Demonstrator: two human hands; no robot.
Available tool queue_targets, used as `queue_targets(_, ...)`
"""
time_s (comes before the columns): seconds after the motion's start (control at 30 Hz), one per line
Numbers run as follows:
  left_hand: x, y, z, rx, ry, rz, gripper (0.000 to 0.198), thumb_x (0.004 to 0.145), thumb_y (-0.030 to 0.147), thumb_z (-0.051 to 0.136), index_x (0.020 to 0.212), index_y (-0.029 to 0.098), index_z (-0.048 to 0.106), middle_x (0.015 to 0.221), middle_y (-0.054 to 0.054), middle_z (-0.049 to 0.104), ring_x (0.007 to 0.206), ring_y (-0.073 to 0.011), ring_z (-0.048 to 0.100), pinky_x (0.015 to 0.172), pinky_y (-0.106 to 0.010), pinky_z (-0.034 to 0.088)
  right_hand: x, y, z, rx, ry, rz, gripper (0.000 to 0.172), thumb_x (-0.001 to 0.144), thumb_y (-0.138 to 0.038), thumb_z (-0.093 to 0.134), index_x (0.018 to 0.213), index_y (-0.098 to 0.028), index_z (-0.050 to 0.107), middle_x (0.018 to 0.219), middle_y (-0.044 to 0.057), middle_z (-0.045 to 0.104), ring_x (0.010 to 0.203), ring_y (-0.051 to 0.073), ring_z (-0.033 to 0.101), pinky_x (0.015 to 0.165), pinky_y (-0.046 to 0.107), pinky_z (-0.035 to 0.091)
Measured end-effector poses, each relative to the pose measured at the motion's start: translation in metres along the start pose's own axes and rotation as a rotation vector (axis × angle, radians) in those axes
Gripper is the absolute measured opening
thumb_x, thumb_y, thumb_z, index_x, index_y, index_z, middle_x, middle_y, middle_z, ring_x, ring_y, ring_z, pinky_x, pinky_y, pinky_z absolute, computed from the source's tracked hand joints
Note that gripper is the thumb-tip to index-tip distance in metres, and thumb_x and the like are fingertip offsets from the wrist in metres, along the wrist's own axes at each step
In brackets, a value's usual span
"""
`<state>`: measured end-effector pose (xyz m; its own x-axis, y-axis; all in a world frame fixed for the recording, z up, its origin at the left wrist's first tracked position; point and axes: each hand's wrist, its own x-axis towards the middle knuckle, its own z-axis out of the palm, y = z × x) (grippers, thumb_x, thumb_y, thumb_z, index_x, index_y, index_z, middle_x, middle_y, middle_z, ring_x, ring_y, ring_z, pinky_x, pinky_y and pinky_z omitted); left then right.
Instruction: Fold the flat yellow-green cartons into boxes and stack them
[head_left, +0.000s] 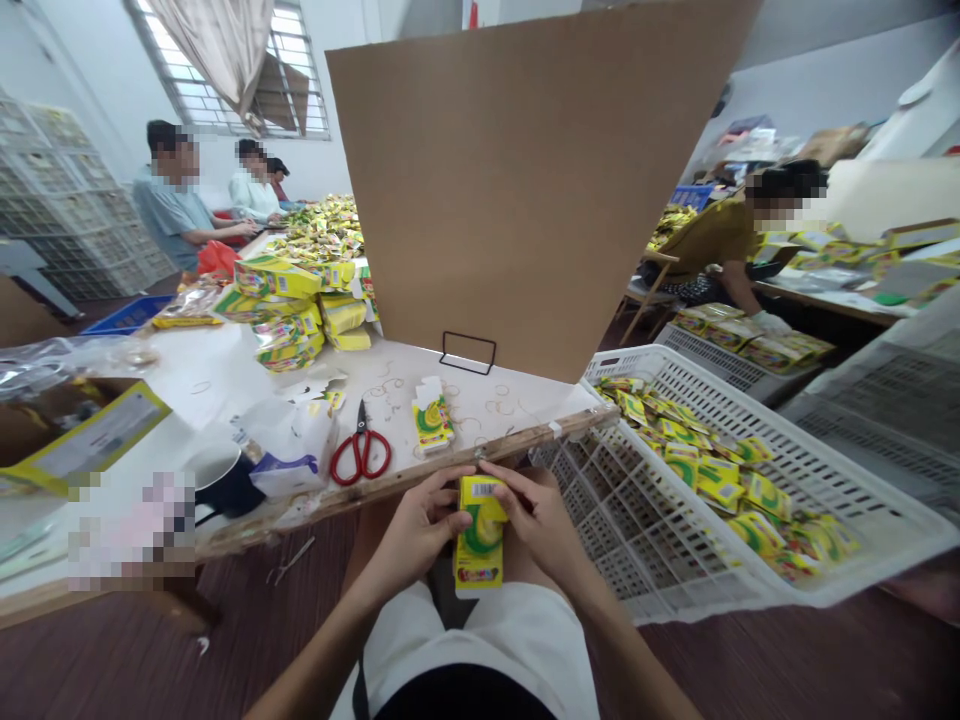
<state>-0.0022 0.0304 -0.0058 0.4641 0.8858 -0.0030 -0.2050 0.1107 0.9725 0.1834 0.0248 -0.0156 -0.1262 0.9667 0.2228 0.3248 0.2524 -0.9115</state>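
A small yellow and green carton (480,545) is held upright over my lap, just off the table's front edge. My left hand (426,515) grips its left side, thumb on the front panel. On the other side my right hand (534,505) has its fingers on the carton's upper right part, near the barcode end. What is inside the carton cannot be seen. On the table ahead lies another carton (433,418) of the same print, its white end flaps open. To its left rest scissors (361,450) with red handles.
A white plastic crate (885,510) of small yellow packs stands at my right. A large cardboard sheet (525,190) rises behind the table. Stacked cartons (289,310), a dark mug (225,480) and a plastic bag (292,440) sit leftward. A co-worker (720,235) bends at the right; others sit far left.
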Motion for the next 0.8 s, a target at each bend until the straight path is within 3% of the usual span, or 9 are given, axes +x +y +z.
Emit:
queue_targets(0.07, 0.001, -0.001, 0.002, -0.026, 0.001, -0.003, 0.048, 0.074, 0.025, 0.070, 0.118, 0.016, 0.053, 0.097, -0.012, 0.072, 0.089, -0.0246, 0.068, 0.077, -0.034, 0.051, 0.001, 0.001, -0.002, 0.126, 0.001, -0.001, 0.030, 0.087, -0.033, 0.055, 0.114, -0.026, 0.067, 0.115, 0.005, 0.068, 0.105, 0.023, 0.063, 0.092, 0.037, 0.050)
queue_targets(0.2, 0.001, -0.005, 0.010, -0.025, 0.042, 0.024, 0.044, 0.074, 0.022, 0.070, 0.114, 0.016, 0.054, 0.094, -0.010, 0.072, 0.084, -0.0230, 0.068, 0.074, -0.032, 0.052, -0.001, 0.001, 0.003, 0.329, 0.064, 0.076, 0.025, 0.080, -0.033, 0.066, 0.101, -0.022, 0.073, 0.103, 0.006, 0.072, 0.092, 0.022, 0.067, 0.084, 0.037, 0.054)
queue_targets(0.37, 0.007, -0.007, 0.017, 0.210, 0.100, 0.090, 0.029, 0.083, 0.029, 0.060, 0.108, 0.014, 0.060, 0.096, -0.010, 0.072, 0.086, -0.0218, 0.067, 0.073, -0.030, 0.052, -0.003, 0.005, 0.004, 0.344, 0.080, 0.125, 0.023, 0.076, -0.033, 0.069, 0.095, -0.020, 0.075, 0.096, 0.007, 0.074, 0.089, 0.023, 0.068, 0.080, 0.036, 0.055)
queue_targets(0.43, 0.020, -0.008, 0.010, 0.432, 0.180, 0.129, 0.031, 0.088, 0.035, 0.052, 0.111, 0.016, 0.060, 0.103, -0.010, 0.070, 0.093, -0.0217, 0.066, 0.080, -0.031, 0.051, 0.001, 0.009, -0.009, 0.341, 0.311, 0.131, 0.026, 0.076, -0.034, 0.069, 0.096, -0.019, 0.073, 0.093, 0.007, 0.074, 0.082, 0.021, 0.067, 0.074, 0.034, 0.055)
queue_targets(0.53, 0.050, -0.015, -0.017, 0.816, 0.416, 0.122, 0.041, 0.085, 0.036, 0.055, 0.121, 0.018, 0.053, 0.120, -0.011, 0.063, 0.112, -0.0238, 0.057, 0.093, -0.034, 0.045, 0.011, 0.018, -0.034, 0.493, 0.925, 0.043, 0.038, 0.076, -0.038, 0.069, 0.109, -0.021, 0.065, 0.095, 0.004, 0.070, 0.073, 0.014, 0.065, 0.067, 0.029, 0.055)
queue_targets(0.57, 0.061, -0.019, -0.029, 0.857, 0.475, 0.102, 0.041, 0.082, 0.034, 0.058, 0.119, 0.015, 0.054, 0.124, -0.014, 0.059, 0.119, -0.0272, 0.052, 0.098, -0.038, 0.041, 0.014, 0.022, -0.040, 0.570, 1.040, 0.010, 0.042, 0.074, -0.039, 0.069, 0.112, -0.022, 0.062, 0.098, 0.003, 0.069, 0.074, 0.013, 0.064, 0.068, 0.028, 0.054)
queue_targets(0.63, 0.080, -0.028, -0.052, 0.925, 0.588, 0.033, 0.042, 0.074, 0.029, 0.065, 0.111, 0.009, 0.057, 0.118, -0.021, 0.059, 0.120, -0.0344, 0.048, 0.098, -0.045, 0.037, 0.015, 0.031, -0.045, 0.669, 1.052, 0.034, 0.045, 0.070, -0.038, 0.073, 0.110, -0.021, 0.061, 0.103, 0.003, 0.067, 0.078, 0.012, 0.064, 0.069, 0.026, 0.053)
queue_targets(0.7, 0.093, -0.036, -0.072, 0.965, 0.655, -0.027, 0.038, 0.068, 0.024, 0.069, 0.101, 0.008, 0.059, 0.107, -0.021, 0.062, 0.116, -0.0371, 0.050, 0.095, -0.046, 0.037, 0.012, 0.039, -0.038, 0.694, 0.934, 0.151, 0.044, 0.067, -0.037, 0.076, 0.105, -0.019, 0.063, 0.102, 0.004, 0.067, 0.075, 0.012, 0.064, 0.067, 0.025, 0.052)
queue_targets(0.8, 0.102, -0.044, -0.090, 0.977, 0.690, -0.086, 0.025, 0.070, 0.020, 0.067, 0.092, 0.010, 0.059, 0.090, -0.013, 0.065, 0.097, -0.0291, 0.059, 0.085, -0.041, 0.042, 0.006, 0.047, -0.020, 0.703, 0.827, 0.250, 0.041, 0.064, -0.035, 0.077, 0.099, -0.017, 0.065, 0.089, 0.002, 0.068, 0.067, 0.010, 0.061, 0.061, 0.022, 0.049)
